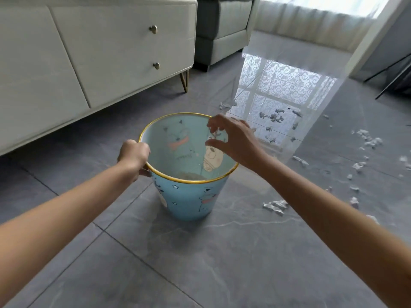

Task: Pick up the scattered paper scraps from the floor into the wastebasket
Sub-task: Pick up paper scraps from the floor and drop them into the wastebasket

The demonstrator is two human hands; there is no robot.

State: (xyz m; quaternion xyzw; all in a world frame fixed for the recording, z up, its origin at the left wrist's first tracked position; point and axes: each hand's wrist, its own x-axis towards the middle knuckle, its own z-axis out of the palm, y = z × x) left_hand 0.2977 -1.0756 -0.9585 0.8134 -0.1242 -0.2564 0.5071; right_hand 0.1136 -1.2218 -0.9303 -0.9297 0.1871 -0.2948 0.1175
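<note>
My left hand (133,154) grips the wastebasket (189,196) rim; my right hand (233,143) hovers loose-fingered over its mouth, apparently empty. The paper scraps (275,206) lie right of the wastebasket, nearer my right hand.

Glossy grey tiled floor (222,252), crumpled white paper scraps (275,206), gold-rimmed smooth wastebasket (189,201)

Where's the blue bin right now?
In the middle of the head view, the wastebasket stands on the grey floor before the white cabinet; the left hand grips its left rim.
</note>
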